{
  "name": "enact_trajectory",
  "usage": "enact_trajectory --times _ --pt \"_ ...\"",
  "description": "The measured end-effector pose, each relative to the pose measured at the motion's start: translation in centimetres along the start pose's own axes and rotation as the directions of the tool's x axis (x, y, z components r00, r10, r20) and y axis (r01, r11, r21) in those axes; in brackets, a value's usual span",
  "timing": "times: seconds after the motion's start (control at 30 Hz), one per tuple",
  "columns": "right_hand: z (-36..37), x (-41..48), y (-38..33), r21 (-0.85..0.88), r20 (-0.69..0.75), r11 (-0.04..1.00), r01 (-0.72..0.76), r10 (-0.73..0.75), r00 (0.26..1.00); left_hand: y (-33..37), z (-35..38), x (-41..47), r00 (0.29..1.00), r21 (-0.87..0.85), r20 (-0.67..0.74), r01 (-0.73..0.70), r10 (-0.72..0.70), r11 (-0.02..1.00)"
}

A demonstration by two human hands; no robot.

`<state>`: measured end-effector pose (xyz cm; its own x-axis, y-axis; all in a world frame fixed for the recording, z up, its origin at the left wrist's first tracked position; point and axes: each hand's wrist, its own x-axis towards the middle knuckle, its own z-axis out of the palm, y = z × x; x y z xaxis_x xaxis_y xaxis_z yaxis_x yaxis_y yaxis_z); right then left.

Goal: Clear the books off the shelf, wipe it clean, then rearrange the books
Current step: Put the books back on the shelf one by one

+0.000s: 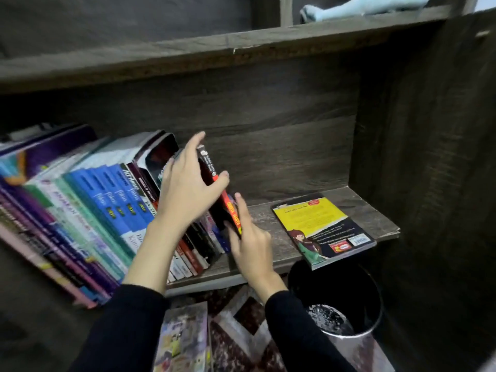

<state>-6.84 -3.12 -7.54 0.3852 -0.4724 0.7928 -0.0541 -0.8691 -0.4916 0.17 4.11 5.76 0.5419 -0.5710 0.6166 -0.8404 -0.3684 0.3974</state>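
The shelf (362, 210) is still mostly loaded. A long row of books (88, 205) leans across its left and middle part, spines outward. The right part of the board is bare wood except for one book. Whether that bare stretch has been wiped cannot be told.

Below the shelf's right end stands a black bin (338, 299). A yellow book (319, 226) lies flat on the right part of the board, its corner overhanging the front edge, well apart from the row. Another book (185, 336) lies on the floor under the shelf. A pale blue cloth (357, 8) lies folded on the shelf above, untouched by either hand.

At the right end of the row a red book (208, 165) stands tilted, touching its neighbours. The left hand (185, 189) grasps its top, fingers curled over the upper edge and thumb on the spine. The right hand (252, 237) holds its lower end, index finger laid along the spine and thumb seemingly pinching from the other side.

My reading is that one book at a time is being handled at the row's end. With the cloth parked and so many books standing, this looks like either early clearing or late rearranging. The picture does not settle which.
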Motion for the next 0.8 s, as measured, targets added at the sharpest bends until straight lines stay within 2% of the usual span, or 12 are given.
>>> enact_trajectory --times 0.07,0.13,0.23,0.4,0.53,0.6,0.8 --pt "1.3 -0.1 0.1 0.039 0.047 0.998 -0.048 0.046 0.998 -0.8 -0.3 0.0 0.998 0.056 0.054 -0.021 0.018 0.998" --pt "2.3 -0.1 -0.5 0.112 0.160 0.982 -0.153 0.134 0.978 -1.8 -0.4 0.0 0.993 0.162 0.108 -0.067 0.050 0.984" --pt "3.0 0.1 -1.0 0.187 0.359 0.938 -0.292 0.212 0.909 -3.3 -0.4 0.0 0.987 0.334 0.139 -0.124 0.082 0.934" --pt "3.8 0.4 0.3 0.283 0.541 0.817 -0.503 0.298 0.787 -4.0 0.2 -0.4 0.974 0.554 0.210 -0.190 0.085 0.810" --pt "3.2 0.8 1.5 0.275 0.669 0.760 -0.589 0.288 0.685 -4.2 0.5 -0.5 0.975 0.611 0.190 -0.212 0.118 0.763" --pt "3.0 0.9 2.3 0.273 0.696 0.755 -0.596 0.273 0.665 -4.4 0.5 -0.4 0.975 0.610 0.183 -0.216 0.129 0.762" --pt "3.2 0.8 3.7 0.200 0.686 0.756 -0.623 0.346 0.640 -4.6 0.5 -0.4 0.970 0.629 0.202 -0.235 0.137 0.741"
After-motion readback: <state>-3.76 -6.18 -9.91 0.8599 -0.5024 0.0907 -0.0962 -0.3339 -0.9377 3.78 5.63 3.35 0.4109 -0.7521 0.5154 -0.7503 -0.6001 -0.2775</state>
